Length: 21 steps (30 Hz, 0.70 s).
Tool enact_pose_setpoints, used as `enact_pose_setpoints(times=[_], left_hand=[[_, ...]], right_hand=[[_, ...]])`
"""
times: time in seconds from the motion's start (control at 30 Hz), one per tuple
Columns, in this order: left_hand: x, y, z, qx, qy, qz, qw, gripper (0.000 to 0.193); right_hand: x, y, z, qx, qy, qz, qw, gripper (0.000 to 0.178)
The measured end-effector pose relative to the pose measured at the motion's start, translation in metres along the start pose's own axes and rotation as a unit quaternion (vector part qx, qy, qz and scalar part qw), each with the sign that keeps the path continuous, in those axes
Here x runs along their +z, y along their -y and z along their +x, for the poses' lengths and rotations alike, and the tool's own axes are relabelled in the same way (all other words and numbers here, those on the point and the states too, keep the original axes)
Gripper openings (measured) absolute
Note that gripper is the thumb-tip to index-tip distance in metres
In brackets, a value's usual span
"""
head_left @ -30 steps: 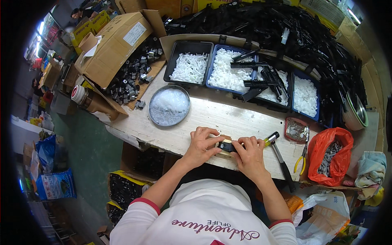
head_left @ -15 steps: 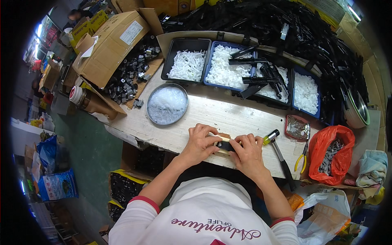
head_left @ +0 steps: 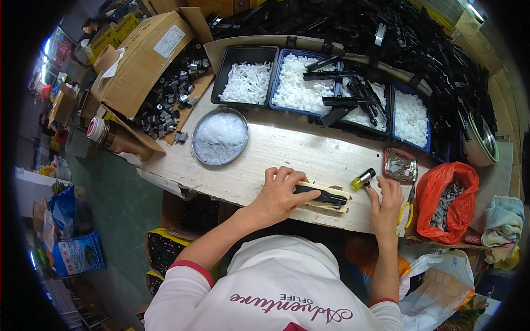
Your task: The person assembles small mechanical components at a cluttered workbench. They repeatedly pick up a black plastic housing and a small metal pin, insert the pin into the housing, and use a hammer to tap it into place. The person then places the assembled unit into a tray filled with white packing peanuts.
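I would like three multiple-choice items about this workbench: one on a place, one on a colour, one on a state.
1. Where is the round metal dish of white bits?
A. on the wooden bench, left of the hands
B. inside the cardboard box
C. on the floor

2. What colour is the bag of metal parts at the right?
A. blue
B. orange-red
C. white

3. What is the left hand doing?
A. hanging free
B. pressing down a black part
C. holding scissors

Answers: 1 A, the dish sits on the board. 2 B, the bag is orange-red. 3 B, its fingers lie on the part.
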<state>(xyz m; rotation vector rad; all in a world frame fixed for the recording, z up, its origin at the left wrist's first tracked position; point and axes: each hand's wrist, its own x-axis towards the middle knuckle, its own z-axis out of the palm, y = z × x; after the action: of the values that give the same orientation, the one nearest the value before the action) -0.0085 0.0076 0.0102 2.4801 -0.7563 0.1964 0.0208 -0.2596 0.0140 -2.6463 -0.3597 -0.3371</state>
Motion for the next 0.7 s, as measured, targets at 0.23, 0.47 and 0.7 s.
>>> enact_pose_setpoints(times=[0.23, 0.47, 0.7], left_hand=[[0.014, 0.005, -0.002, 0.07, 0.023, 0.074, 0.995, 0.063], [-0.001, 0.001, 0.005, 0.062, 0.122, 0.094, 0.986, 0.063], [-0.004, -0.001, 0.01, 0.086, 0.147, 0.122, 0.978, 0.052]], right_hand=[[0.019, -0.018, -0.018, 0.007, 0.063, -0.09, 0.994, 0.029], [-0.014, 0.017, -0.016, -0.02, 0.061, 0.12, 0.991, 0.021], [-0.042, 0.058, -0.014, -0.079, 0.093, 0.06, 0.991, 0.021]])
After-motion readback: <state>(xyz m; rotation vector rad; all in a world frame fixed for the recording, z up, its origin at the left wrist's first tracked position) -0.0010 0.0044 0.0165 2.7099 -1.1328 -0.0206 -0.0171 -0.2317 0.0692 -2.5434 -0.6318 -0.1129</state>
